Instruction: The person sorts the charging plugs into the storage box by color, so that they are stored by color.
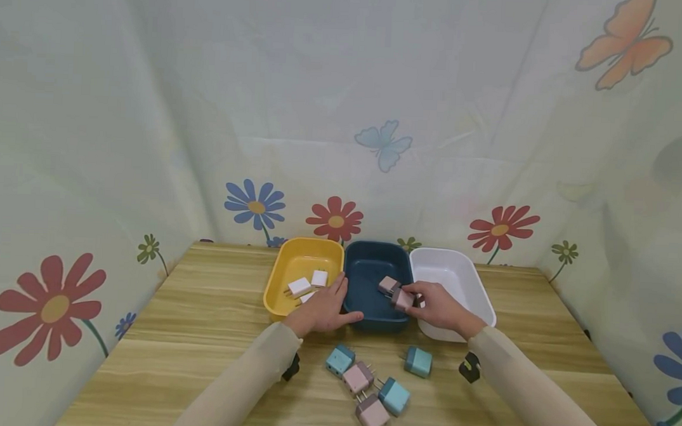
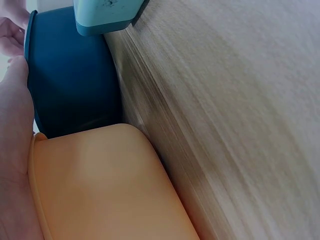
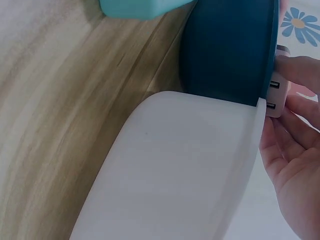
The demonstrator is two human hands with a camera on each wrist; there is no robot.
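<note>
My right hand point(image 1: 440, 305) pinches a pink plug charger point(image 1: 402, 299) between thumb and fingers, over the right side of the dark blue bin point(image 1: 371, 271). Two USB slots show on this charger in the right wrist view. Inside the blue bin lies another pink charger point(image 1: 388, 284), partly overlapped by the held one. My left hand point(image 1: 324, 307) rests across the adjoining rims of the blue bin and the yellow bin point(image 1: 301, 261), fingers straight and thumb out over the blue bin's front. White chargers point(image 1: 299, 287) lie in the yellow bin, one partly hidden by that hand.
To the right stands a white bin point(image 1: 447, 268), under my right hand. On the wooden table point(image 1: 210, 334) in front of the bins are teal chargers point(image 1: 418, 361) and pink chargers point(image 1: 373, 414), several in a loose cluster. A patterned cloth point(image 1: 322, 110) hangs behind.
</note>
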